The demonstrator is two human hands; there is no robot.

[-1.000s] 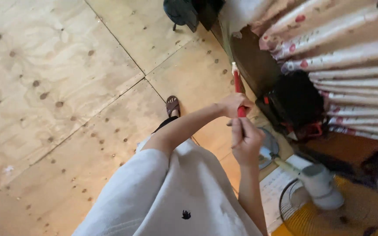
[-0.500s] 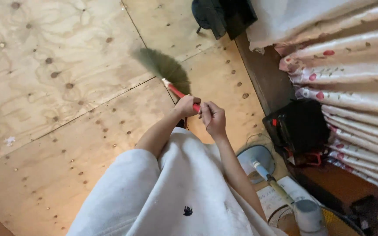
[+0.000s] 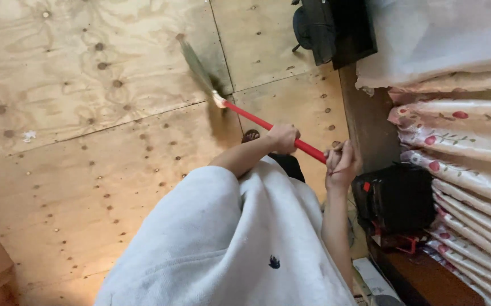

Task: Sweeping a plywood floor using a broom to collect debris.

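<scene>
- Loose white garment, a shirt or dress, plain soft fabric, falling in broad folds from the bottom edge of the view.
- Small dark mark on the front of the fabric, perhaps an embroidered emblem; too small to read its shape.
- Short sleeves, wide at the cuff, ending above the elbow; both forearms bare.
- Left hand and right hand bare, no gloves, rings or watch in sight.
- Strip of dark clothing below the white hem.
- Dark-strapped sandal on one foot, partly hidden behind the arm.
</scene>
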